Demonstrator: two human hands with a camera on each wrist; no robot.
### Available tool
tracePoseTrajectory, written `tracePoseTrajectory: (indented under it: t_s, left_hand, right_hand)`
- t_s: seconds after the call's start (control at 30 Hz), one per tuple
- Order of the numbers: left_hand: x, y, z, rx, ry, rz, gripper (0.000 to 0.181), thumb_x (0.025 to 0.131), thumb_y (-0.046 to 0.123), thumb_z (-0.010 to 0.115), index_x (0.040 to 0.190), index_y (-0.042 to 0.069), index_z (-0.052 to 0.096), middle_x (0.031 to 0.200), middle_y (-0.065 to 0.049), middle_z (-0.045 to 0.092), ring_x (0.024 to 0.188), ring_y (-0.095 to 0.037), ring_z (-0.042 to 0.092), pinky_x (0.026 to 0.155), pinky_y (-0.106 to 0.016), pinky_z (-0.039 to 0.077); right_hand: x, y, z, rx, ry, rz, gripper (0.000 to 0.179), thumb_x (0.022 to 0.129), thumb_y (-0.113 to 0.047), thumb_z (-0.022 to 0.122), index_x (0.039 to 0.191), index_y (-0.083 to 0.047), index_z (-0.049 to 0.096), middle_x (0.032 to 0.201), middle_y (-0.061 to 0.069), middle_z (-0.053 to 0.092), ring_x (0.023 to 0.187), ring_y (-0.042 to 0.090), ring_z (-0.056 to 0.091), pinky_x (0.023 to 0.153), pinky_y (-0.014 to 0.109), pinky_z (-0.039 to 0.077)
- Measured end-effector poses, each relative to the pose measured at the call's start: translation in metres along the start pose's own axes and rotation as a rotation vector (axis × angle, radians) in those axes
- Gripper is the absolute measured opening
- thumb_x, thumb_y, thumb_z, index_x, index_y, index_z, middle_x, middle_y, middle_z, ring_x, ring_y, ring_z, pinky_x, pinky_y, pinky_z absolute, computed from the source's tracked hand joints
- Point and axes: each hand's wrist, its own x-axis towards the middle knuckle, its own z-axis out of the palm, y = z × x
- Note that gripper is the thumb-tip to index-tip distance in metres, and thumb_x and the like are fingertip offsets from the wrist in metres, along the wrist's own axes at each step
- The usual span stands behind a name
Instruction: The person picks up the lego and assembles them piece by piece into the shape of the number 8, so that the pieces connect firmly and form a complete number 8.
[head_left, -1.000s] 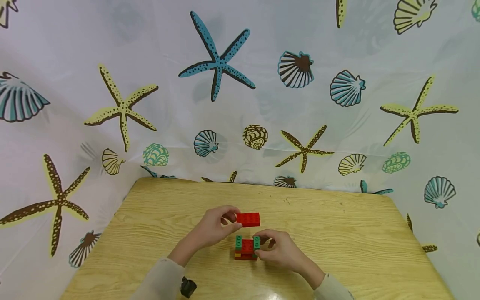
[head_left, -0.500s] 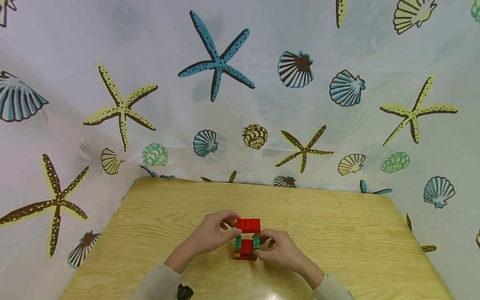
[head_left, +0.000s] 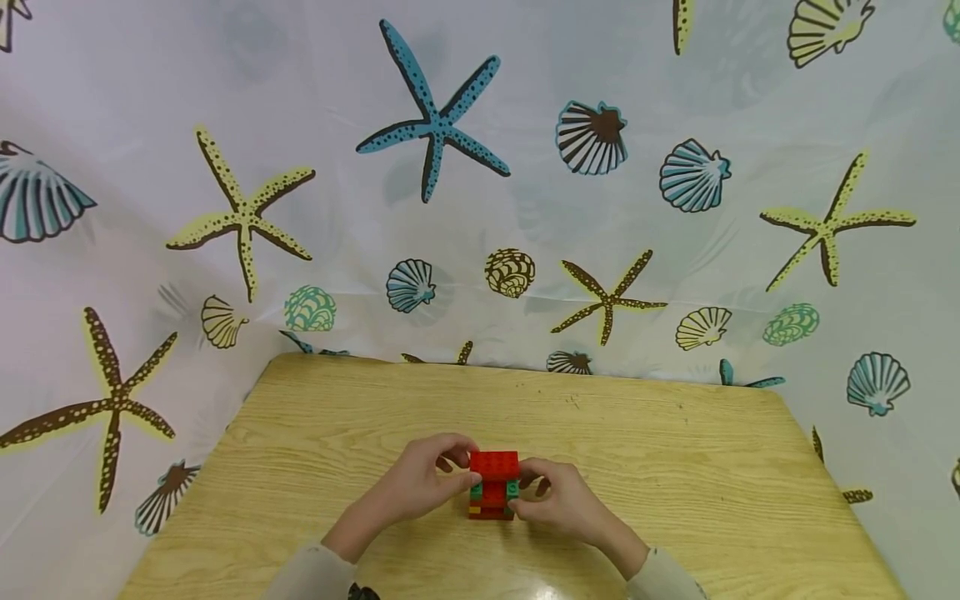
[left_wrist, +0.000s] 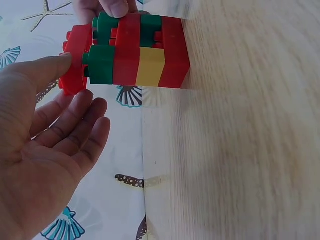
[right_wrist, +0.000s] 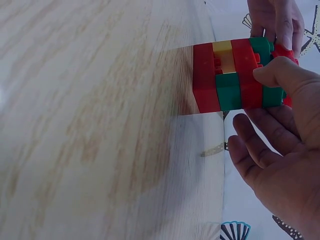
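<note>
A stack of toy building bricks (head_left: 491,502) stands on the wooden table in front of me. In the left wrist view its layers show red, then a yellow brick (left_wrist: 150,67) beside green, red again, and green bricks (left_wrist: 101,65) with studs on top. My left hand (head_left: 427,479) pinches a loose red brick (head_left: 494,465) by its left end, between thumb and fingers. That brick lies right at the studs of the green ones, a narrow gap showing in the left wrist view. My right hand (head_left: 558,500) grips the stack's right side, thumb against a red layer.
The wooden table (head_left: 660,450) spreads around the stack on all sides. Behind and beside it hangs a white cloth (head_left: 480,217) printed with starfish and shells. A dark object (head_left: 363,592) shows at the left sleeve.
My left hand has brought the red brick down and nearer, from beyond the stack to over its green bricks. My right hand has stayed in place on the stack.
</note>
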Motion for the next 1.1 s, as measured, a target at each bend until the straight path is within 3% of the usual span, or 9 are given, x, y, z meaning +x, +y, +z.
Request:
tracePoseTrajectory:
  t_s: [0.6, 0.93, 1.1]
  left_hand:
    - [-0.0055, 0.0013, 0.0009, 0.006, -0.033, 0.025, 0.033, 0.100, 0.036, 0.075, 0.124, 0.013, 0.070, 0.103, 0.006, 0.070, 0.098, -0.012, 0.067, 0.086, -0.032, 0.056]
    - [-0.0076, 0.0027, 0.0013, 0.025, -0.030, 0.041, 0.033, 0.100, 0.037, 0.075, 0.124, 0.016, 0.070, 0.112, 0.002, 0.071, 0.104, -0.029, 0.068, 0.082, -0.031, 0.052]
    - [-0.0079, 0.0027, 0.0019, 0.030, -0.029, 0.040, 0.033, 0.100, 0.038, 0.074, 0.124, 0.015, 0.071, 0.118, -0.001, 0.072, 0.108, -0.030, 0.068, 0.084, -0.033, 0.053]
  right_hand:
    - [0.0012, 0.0025, 0.0010, 0.015, -0.002, 0.006, 0.027, 0.094, -0.021, 0.079, 0.120, -0.018, 0.074, 0.112, -0.001, 0.076, 0.103, 0.025, 0.065, 0.086, 0.033, 0.054]
    - [0.0013, 0.0046, 0.0013, 0.019, 0.001, 0.005, 0.028, 0.094, -0.021, 0.080, 0.121, -0.018, 0.074, 0.112, -0.002, 0.076, 0.103, 0.024, 0.065, 0.085, 0.032, 0.054]
    - [0.0014, 0.0052, 0.0012, 0.030, -0.002, 0.001, 0.028, 0.094, -0.021, 0.080, 0.121, -0.019, 0.074, 0.112, -0.001, 0.076, 0.103, 0.025, 0.066, 0.086, 0.033, 0.054]
